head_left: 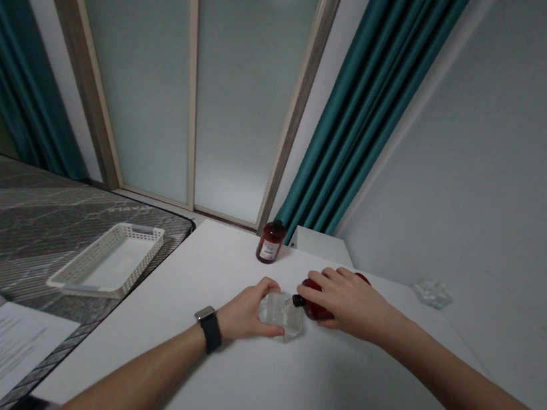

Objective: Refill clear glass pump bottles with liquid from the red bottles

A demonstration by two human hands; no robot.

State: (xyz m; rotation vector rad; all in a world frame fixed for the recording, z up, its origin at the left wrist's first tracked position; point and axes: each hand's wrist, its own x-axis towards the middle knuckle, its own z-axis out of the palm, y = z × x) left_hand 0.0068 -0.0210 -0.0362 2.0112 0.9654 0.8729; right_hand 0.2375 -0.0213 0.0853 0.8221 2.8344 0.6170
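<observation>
I noted my left hand [246, 314] cupping the clear glass dish [284, 315] and right hand [349, 302] gripping the tipped red bottle [313, 304]; liquid risked overshooting onto the table [279, 394]

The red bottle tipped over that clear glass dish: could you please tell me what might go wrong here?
1. The red bottle lies tilted under the right hand, its neck at the clear dish; liquid might spill onto the white table.
2. The left hand holds the dish only at its side; a nudge might slide it.

Both hands fwd: left [249, 313] cupped, right [349, 299] curled.
</observation>
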